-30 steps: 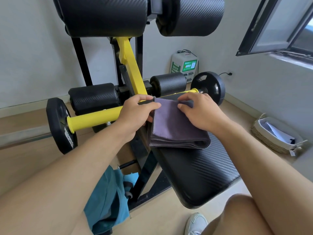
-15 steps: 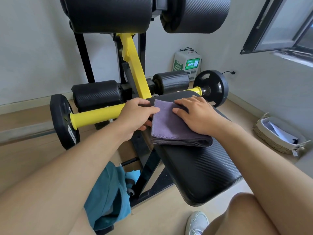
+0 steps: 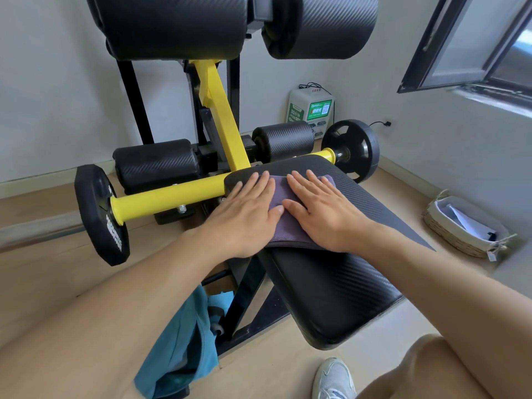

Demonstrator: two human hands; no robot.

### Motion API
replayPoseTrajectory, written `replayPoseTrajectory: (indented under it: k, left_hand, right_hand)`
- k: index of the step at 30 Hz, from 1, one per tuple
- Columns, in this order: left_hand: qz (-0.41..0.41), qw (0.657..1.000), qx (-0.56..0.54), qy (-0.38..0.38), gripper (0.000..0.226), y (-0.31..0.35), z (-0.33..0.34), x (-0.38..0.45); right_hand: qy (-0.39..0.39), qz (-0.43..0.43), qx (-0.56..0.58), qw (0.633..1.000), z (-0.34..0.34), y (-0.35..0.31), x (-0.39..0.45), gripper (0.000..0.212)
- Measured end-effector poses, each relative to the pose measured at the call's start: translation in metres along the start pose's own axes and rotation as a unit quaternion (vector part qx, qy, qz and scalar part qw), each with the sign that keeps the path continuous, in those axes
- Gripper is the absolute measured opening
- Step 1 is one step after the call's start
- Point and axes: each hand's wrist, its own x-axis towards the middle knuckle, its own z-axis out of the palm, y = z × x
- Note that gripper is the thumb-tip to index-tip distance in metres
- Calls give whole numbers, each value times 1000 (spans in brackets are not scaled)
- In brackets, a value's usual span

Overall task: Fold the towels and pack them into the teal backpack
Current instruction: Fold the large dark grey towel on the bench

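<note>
Folding stage, near completion. The left hand (image 3: 244, 214) and right hand (image 3: 322, 211) lie flat, fingers straight, pressing a folded purple towel (image 3: 280, 223) against the black bench pad (image 3: 331, 286); neither grasps it. The teal backpack (image 3: 181, 349) sits on the floor below the left forearm. Packing appears not yet begun; other towels cannot be seen.

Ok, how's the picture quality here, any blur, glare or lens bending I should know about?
Head view: daylight from the window lights the room evenly, sheen on the black bench pad; wide-angle bending bows the forearms and wall edges; both flat hands, left hand and right hand, and the purple towel look sharp.
</note>
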Motion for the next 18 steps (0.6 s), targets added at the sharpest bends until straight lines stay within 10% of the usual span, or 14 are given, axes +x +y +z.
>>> replayPoseTrajectory:
  k: [12, 18]
  left_hand:
    - [-4, 1000, -12, 1, 66, 3, -2, -6]
    - [16, 985, -54, 164, 55, 20, -14, 7]
  right_hand:
    - [1, 20, 61, 998, -3, 1, -1, 61]
    - [61, 88, 74, 992, -19, 16, 1, 60]
